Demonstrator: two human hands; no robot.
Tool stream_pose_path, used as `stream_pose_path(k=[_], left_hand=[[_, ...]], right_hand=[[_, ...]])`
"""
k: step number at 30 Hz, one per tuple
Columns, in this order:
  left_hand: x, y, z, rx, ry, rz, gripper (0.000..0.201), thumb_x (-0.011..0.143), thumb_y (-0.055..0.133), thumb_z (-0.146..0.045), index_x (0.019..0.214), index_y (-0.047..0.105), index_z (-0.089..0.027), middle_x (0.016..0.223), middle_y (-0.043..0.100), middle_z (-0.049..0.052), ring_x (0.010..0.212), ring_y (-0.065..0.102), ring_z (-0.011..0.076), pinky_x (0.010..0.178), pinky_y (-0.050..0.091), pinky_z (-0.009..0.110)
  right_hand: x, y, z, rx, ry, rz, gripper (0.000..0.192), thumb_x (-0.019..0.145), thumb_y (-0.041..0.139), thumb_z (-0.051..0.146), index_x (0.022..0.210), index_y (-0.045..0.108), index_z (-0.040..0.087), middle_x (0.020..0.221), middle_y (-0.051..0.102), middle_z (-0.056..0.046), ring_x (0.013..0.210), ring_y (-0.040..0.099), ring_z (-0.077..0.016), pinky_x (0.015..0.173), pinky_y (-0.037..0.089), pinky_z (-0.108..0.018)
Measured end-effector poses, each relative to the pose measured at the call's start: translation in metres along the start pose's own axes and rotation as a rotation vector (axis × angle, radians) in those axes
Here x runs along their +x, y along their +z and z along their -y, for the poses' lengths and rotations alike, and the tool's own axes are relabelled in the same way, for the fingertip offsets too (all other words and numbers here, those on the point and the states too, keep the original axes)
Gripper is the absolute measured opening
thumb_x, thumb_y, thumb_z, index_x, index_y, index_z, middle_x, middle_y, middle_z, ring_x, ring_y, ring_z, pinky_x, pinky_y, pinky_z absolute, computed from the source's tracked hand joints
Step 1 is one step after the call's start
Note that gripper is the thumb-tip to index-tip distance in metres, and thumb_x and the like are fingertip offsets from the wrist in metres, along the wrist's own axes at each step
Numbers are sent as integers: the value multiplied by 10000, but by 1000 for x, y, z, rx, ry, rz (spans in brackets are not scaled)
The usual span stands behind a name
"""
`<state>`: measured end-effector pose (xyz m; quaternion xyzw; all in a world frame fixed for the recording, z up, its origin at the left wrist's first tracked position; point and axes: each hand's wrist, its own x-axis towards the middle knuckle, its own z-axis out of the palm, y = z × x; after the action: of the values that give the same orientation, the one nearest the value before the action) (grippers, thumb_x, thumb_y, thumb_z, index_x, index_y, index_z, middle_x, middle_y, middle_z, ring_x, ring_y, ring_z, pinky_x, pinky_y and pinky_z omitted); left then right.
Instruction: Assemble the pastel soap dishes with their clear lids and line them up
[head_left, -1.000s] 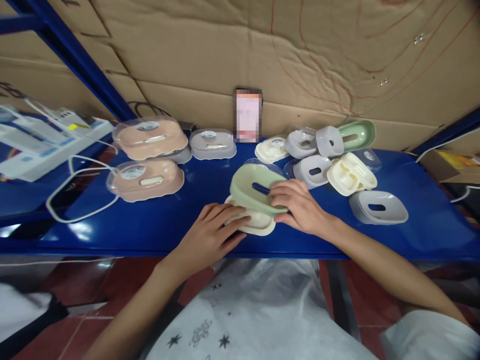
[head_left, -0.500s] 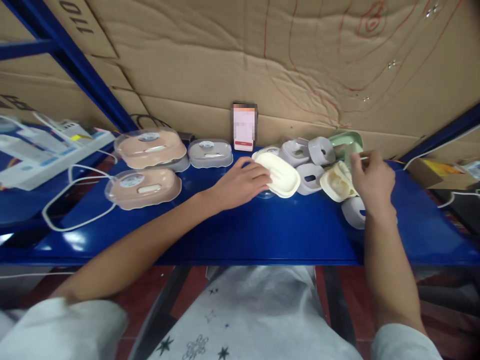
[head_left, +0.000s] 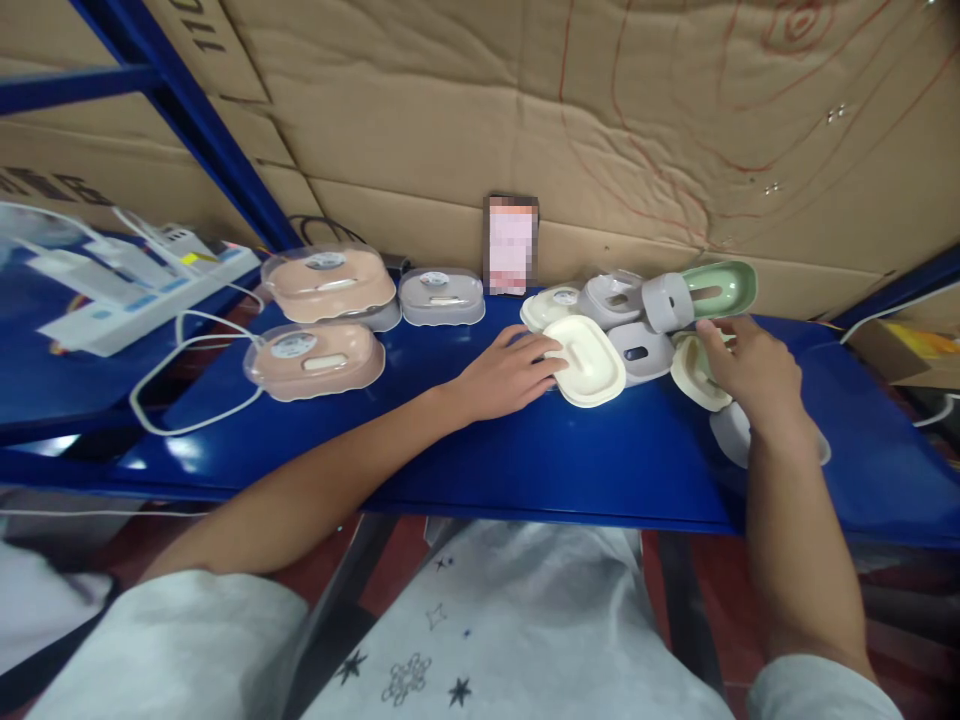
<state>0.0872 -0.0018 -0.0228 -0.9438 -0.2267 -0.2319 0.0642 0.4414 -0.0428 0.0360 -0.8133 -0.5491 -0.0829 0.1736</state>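
Note:
My left hand (head_left: pixel 516 372) grips the left edge of a cream oval plastic tray (head_left: pixel 589 362), tilted above the blue table with its recessed face showing. At the right, my right hand (head_left: pixel 759 375) has bent fingers closed on a cream plastic cover (head_left: pixel 688 375), which it partly hides. Beside that hand lies a grey plastic cover (head_left: pixel 729 432), half behind my wrist. Several grey oval covers with slots, one of them a grey cover (head_left: pixel 636 350), lie between my hands. One rests against a green slotted cover (head_left: pixel 724 288).
Peach boxes with clear lids (head_left: pixel 330 285) and a grey lidded box (head_left: pixel 442 297) stand at the left. A phone (head_left: pixel 511 245) leans on the cardboard wall (head_left: pixel 420 130). A white power strip (head_left: pixel 150 305) with looping cables lies far left, and a blue table edge (head_left: pixel 525 513) runs in front.
My right hand has come down from beside the green cover onto the cream cover. My left hand still holds the cream tray, now turned more face-on. The whole view has shifted slightly.

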Motion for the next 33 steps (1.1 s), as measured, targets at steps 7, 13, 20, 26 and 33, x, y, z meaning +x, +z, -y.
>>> stream_pose_path(k=[7,13,20,26,33], left_hand=[[-21,-57,21,41,-77,99,322,1110,522,-298,1378,671,-200,1367,717,128,1281,667,288,1157,434,474],[-139,-128,23,353,-690,95,412,1089,471,-425,1398,639,-210,1504,604,178,1415,552,421,1162,429,615],[-214,-117,-6,208,-716,-11,513,1026,604,-394,1523,530,-291,1544,588,142,1408,574,439,1120,489,586],[-164,-102,-33,72,-525,26,440,1050,606,-285,1486,575,-337,1481,653,101,1339,624,379,1064,502,557],[-126,-90,-53,-176,-328,86,404,1010,694,-280,1405,636,-342,1598,516,101,1553,424,391,1199,425,603]], right_hand=[[-11,2,21,195,-530,-195,470,1054,511,498,1325,706,168,1353,736,-200,1299,669,-354,1100,490,-483],[-86,14,80,325,-1316,40,474,1044,642,553,1331,699,180,1324,756,-148,1217,699,-317,1071,505,-491],[-118,39,100,343,-1499,5,224,1080,576,153,1237,731,193,1228,787,-74,1099,721,-218,1072,519,-434],[-89,41,91,356,-1335,-102,343,1021,524,29,1264,718,174,1280,762,-130,1165,714,-267,969,587,-420],[-63,56,99,411,-1091,-101,285,1066,520,118,1249,720,206,1354,729,-143,1225,708,-289,1015,585,-472]])
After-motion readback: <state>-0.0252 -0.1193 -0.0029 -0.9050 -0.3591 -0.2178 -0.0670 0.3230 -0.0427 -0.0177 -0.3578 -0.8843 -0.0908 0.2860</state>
